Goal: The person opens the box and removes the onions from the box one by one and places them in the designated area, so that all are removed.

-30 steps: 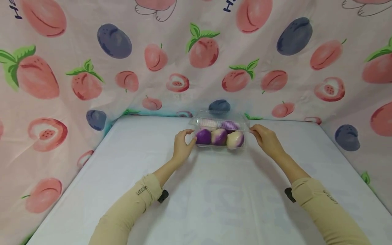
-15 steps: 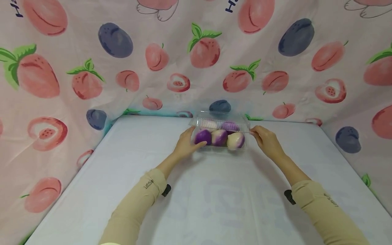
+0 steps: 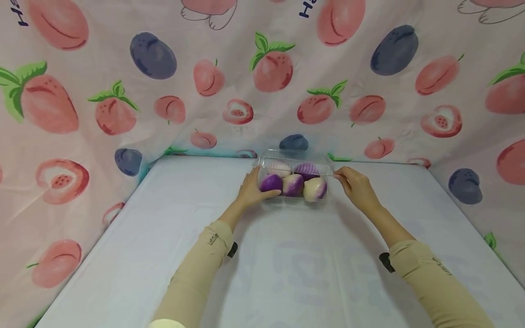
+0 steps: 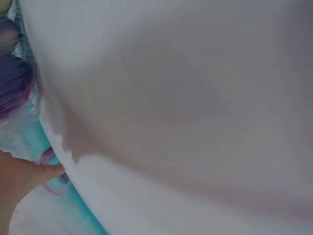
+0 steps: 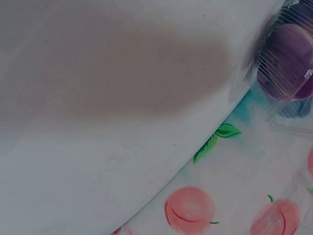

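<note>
A clear plastic clamshell box [image 3: 328, 193] stands at the far side of the table, its hinged lid [image 3: 295, 157] raised at the back. Inside lie several round purple-and-white vegetables that look like turnips [image 3: 292, 185]. My left hand [image 3: 251, 189] is at the box's left side, fingers stretched along it and thumb reaching across the front left corner, beside a purple turnip [image 3: 270, 183]. With fingertips and thumb, my right hand [image 3: 358, 187] pinches the lid's right edge. In the left wrist view, part of the left hand [image 4: 24, 178] shows at the left edge; the right wrist view shows no hand.
A white cloth covers the table [image 3: 287, 269]. Close behind the box hangs a pink fruit-print curtain [image 3: 242, 54], which also runs along both sides. Dark wrist cameras [image 3: 232, 249] sit at both cuffs.
My left hand has moved forward along the box's left side; its fingers have straightened and the thumb has slid right across the front. The right hand stays at the lid's edge.
</note>
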Demonstrator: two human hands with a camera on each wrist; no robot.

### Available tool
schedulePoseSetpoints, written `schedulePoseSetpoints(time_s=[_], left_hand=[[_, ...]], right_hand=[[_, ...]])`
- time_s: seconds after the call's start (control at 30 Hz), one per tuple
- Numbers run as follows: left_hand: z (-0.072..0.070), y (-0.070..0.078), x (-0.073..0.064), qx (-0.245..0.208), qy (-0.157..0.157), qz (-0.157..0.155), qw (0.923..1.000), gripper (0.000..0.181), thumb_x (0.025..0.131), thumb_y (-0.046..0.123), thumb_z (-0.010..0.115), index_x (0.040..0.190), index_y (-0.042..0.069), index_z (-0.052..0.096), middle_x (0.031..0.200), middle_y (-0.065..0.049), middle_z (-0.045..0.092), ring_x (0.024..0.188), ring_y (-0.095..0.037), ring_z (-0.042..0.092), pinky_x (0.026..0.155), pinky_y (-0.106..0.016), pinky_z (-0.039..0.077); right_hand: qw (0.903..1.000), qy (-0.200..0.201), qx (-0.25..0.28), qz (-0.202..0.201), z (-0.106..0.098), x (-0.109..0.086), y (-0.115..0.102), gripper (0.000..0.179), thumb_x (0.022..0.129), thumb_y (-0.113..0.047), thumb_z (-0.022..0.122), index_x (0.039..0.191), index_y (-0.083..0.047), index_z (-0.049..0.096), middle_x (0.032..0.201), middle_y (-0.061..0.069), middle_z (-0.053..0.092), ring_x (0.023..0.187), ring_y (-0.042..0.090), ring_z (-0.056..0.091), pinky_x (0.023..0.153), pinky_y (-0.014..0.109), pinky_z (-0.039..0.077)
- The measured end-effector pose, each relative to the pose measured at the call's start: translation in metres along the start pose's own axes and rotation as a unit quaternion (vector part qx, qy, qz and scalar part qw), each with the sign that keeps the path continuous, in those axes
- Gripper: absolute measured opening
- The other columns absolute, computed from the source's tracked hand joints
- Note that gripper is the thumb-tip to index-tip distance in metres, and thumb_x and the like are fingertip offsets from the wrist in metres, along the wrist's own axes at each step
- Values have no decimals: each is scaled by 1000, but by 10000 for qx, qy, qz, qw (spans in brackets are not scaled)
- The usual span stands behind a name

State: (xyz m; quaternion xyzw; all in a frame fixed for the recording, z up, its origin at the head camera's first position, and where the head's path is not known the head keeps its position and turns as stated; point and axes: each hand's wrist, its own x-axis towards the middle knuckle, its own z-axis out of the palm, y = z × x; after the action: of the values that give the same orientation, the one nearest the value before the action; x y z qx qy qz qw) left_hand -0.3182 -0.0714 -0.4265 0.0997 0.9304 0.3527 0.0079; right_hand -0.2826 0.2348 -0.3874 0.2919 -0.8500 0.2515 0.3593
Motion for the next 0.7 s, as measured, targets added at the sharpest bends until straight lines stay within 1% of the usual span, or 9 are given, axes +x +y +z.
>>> schedulePoseSetpoints(time_s=[0.13, 0.27, 0.37, 0.43, 0.57, 0.7], left_hand=[[1, -2, 5, 37, -177, -117, 9998, 112, 75, 56, 70, 153, 12, 4, 160, -8, 5, 145, -41, 2, 116, -56, 12], [1, -2, 6, 251, -338, -62, 9991, 113, 74, 59, 70, 153, 10, 6, 160, -8, 4, 145, -40, 0, 117, -52, 13], [0, -1, 6, 428, -372, -57, 9984, 114, 73, 62, 69, 153, 10, 7, 160, -8, 4, 146, -38, 0, 116, -52, 14], [0, -1, 6, 462, -382, -80, 9982, 115, 72, 63, 69, 153, 10, 7, 160, -8, 4, 146, -38, 0, 116, -54, 15], [0, -2, 3, 448, -423, -104, 9980, 115, 73, 62, 69, 152, 8, 6, 160, -9, 2, 146, -39, 0, 115, -55, 15], [-2, -1, -4, 399, -488, -83, 9980, 115, 74, 60, 69, 152, 6, 5, 160, -11, 0, 145, -41, -2, 115, -55, 15]], right_hand=[[10000, 31, 22, 45, 1, 0, 1, 4, 84, 5, 65, 86, 5, 62, 78, 16, 65, 68, 24, 60, 64, 39, 52], [9999, 77, 3, 129, 0, 2, 1, 4, 83, 5, 65, 86, 4, 62, 77, 15, 65, 67, 22, 58, 62, 38, 50], [9998, 101, -4, 180, -1, 4, -1, 4, 84, 6, 64, 86, 4, 61, 77, 16, 65, 65, 21, 56, 60, 38, 49], [9997, 88, -1, 212, -1, 6, -1, 4, 84, 6, 64, 86, 4, 61, 77, 16, 65, 65, 21, 56, 59, 38, 48], [9996, 52, 26, 275, -2, 9, -3, 4, 85, 5, 63, 86, 4, 60, 78, 17, 66, 67, 24, 61, 60, 39, 50], [9992, 25, 167, 375, -2, 10, -4, 3, 86, 3, 63, 86, 4, 59, 79, 18, 66, 74, 30, 66, 64, 42, 53]])
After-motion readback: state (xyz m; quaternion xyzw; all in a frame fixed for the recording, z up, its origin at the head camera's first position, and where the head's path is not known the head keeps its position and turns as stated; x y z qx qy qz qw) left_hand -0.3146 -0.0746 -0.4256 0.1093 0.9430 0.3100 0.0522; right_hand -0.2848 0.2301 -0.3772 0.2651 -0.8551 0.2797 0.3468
